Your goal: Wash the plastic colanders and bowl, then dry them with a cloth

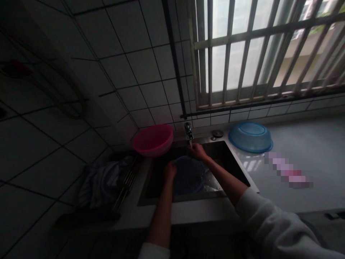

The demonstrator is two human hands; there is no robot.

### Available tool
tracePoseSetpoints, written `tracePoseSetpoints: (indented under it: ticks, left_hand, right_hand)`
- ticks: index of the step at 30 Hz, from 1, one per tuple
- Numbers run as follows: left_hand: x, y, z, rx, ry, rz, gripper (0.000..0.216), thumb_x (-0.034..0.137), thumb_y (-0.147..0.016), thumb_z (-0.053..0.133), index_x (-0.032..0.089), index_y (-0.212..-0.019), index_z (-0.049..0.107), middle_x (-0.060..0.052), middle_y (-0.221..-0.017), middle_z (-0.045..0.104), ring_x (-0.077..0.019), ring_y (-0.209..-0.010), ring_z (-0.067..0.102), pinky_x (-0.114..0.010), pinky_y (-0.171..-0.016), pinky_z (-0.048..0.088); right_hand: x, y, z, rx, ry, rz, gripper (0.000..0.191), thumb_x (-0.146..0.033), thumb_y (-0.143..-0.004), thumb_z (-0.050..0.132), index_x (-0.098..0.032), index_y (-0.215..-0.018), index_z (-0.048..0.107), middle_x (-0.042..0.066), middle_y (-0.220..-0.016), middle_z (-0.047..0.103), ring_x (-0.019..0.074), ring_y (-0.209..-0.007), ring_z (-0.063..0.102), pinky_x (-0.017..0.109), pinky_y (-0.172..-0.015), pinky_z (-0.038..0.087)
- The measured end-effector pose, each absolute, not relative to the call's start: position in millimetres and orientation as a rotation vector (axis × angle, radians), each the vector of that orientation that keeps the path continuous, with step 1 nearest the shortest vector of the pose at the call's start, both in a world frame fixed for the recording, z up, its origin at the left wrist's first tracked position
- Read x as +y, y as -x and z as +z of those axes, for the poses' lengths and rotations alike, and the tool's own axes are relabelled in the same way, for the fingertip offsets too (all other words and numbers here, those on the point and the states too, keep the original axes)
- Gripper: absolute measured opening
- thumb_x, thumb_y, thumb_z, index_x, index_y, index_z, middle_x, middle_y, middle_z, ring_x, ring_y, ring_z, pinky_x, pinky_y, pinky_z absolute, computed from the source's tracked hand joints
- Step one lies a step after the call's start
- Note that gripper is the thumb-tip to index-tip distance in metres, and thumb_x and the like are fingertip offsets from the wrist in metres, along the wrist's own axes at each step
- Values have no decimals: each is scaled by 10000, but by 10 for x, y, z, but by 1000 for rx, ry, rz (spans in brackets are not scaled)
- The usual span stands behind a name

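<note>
A round blue basin (188,176) sits in the dark sink (234,165), and water shows in or around it. My left hand (170,170) is closed on the basin's left rim. Just below the chrome tap (188,131), my right hand (198,151) has its fingers curled at the spout, above the basin's far edge. What those fingers hold, if anything, is too dark and small to make out. Light glints off the wet sink floor right of the basin.
A pink basin (153,140) rests at the sink's back left corner. An upturned blue plastic basin (250,137) lies on the white counter (309,144) at right, near a blurred-out patch. Left of the sink are a crumpled cloth (101,185) and thin metal rods (125,187). A barred window (258,50) stands behind.
</note>
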State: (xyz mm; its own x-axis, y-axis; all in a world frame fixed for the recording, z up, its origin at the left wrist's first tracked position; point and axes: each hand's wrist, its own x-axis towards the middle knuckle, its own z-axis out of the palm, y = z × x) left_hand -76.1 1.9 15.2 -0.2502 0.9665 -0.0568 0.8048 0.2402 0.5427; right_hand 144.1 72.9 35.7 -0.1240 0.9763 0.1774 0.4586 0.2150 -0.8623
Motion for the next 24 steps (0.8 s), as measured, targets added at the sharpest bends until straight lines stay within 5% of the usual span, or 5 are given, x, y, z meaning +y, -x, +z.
tracePoseSetpoints:
  ticks: [5, 10, 15, 19, 24]
  left_hand:
    - [33, 752, 159, 2131, -1613, 580, 440, 181, -951, 502, 241, -1323, 728, -147, -1319, 754, -310, -1242, 709, -422, -1051, 525]
    - [20, 772, 149, 2131, -1582, 626, 425, 193, -952, 513, 244, -1315, 729, -140, -1332, 749, -302, -1255, 701, -420, -1071, 512]
    - [46, 740, 183, 2140, -1611, 563, 450, 160, -969, 469, 242, -1335, 716, -126, -1346, 744, -295, -1247, 702, -394, -1037, 520]
    - [42, 714, 217, 2168, -1605, 522, 451, 149, -970, 482, 257, -1341, 715, -108, -1353, 743, -271, -1245, 704, -353, -1017, 526]
    - [26, 717, 215, 2173, -1603, 555, 412, 181, -983, 499, 251, -1319, 727, -123, -1329, 753, -291, -1222, 715, -369, -990, 533]
  right_hand:
    - [733, -1449, 272, -1408, 1248, 1081, 378, -509, -948, 598, -155, -914, 727, 46, -819, 699, 180, -797, 663, 229, -692, 491]
    - [591, -1589, 283, -1113, 1278, 1178, 428, -522, -980, 438, -165, -1028, 670, 45, -867, 672, 150, -722, 603, 221, -630, 485]
    - [483, -1838, 747, -1348, 1272, 807, 495, -469, -912, 611, -220, -1338, 636, 66, -1076, 738, 207, -917, 674, 289, -795, 542]
    - [495, -1889, 1337, -1616, 1233, 462, 725, -333, -945, 608, -236, -1633, 399, 81, -1112, 777, 227, -975, 704, 328, -906, 515]
    - [498, -1842, 1658, -1927, 1347, 293, 651, -225, -968, 580, -226, -1611, 472, 115, -1237, 773, 251, -1057, 720, 336, -960, 503]
